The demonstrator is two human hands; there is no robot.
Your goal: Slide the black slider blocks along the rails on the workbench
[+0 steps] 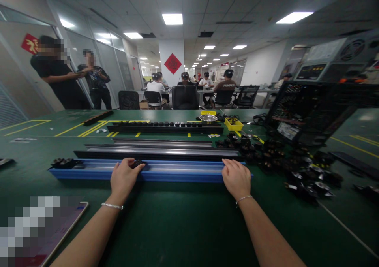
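A long blue channel rail (180,176) lies crosswise on the green table in front of me. My left hand (124,177) is closed on a small black part (136,163), which sits in or just over the rail's groove. What kind of part it is, I cannot make out. At the rail's right end, my right hand (237,177) grips the rail with its fingers bent over the far edge. Several black parts (65,163) sit together in the groove at its left end. Behind it lie black rails with a silvery groove (177,151).
A heap of loose black parts (272,152) spreads to the right, beside an open computer case (314,109). Farther back stand a filled black rail (166,128), a yellow tray (233,124) and a metal bowl (208,118). A tablet-like device (63,227) lies front left. Other people sit and stand beyond the table.
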